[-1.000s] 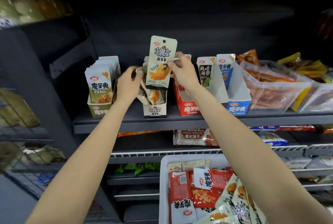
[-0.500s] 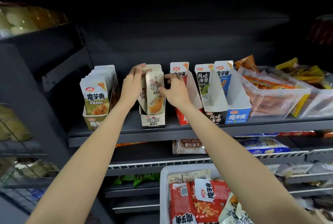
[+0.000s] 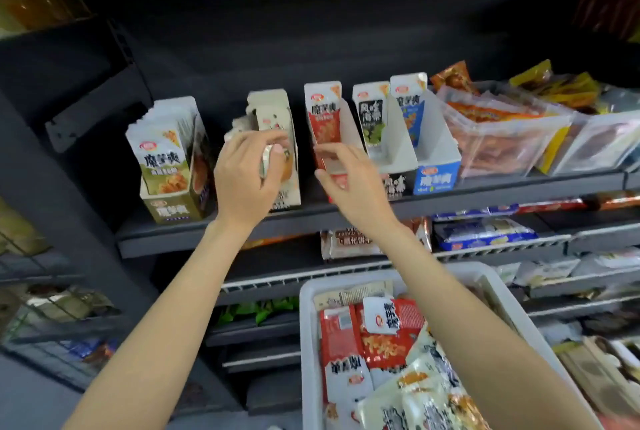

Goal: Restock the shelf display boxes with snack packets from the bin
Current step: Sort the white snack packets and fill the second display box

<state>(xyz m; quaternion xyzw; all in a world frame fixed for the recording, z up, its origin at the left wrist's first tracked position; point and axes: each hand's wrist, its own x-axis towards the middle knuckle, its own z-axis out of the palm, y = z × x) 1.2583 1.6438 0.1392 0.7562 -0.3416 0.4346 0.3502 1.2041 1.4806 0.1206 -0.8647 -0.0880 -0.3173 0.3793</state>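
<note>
On the dark shelf stands a row of display boxes. The cream display box holds cream snack packets. My left hand is at its front, fingers over the packets' tops and thumb below, gripping them. My right hand hovers a little to the right, in front of the red box's packet, fingers relaxed and holding nothing. The white bin at the bottom holds red packets and cream packets.
An olive box full of packets stands at the left, a black box and a blue box to the right. Clear tubs of snacks fill the shelf's right end. Lower wire shelves carry more goods.
The cream packet held up a second ago now sits in the cream box. My right hand has let go and pulled back to the right. My left hand stays on the packets.
</note>
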